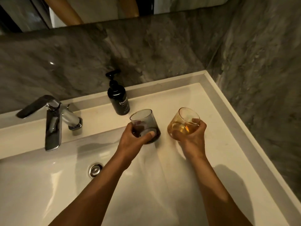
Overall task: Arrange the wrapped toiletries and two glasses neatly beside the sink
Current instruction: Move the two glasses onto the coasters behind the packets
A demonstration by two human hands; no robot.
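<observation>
My left hand (132,136) grips a dark smoky glass (143,121) from its left side, thumb across the front near the base. The glass sits at the inner edge of the white counter, just right of the basin. My right hand (191,136) wraps around an amber glass (184,120), which is tilted with its mouth toward the wall and appears lifted a little off the counter. The two glasses are side by side, a small gap apart. No wrapped toiletries are in view.
A black pump bottle (118,98) stands just behind the dark glass. A chrome tap (52,118) rises at the left over the basin (48,185), whose drain (95,169) shows. Counter (219,128) runs right to a raised rim and marble walls.
</observation>
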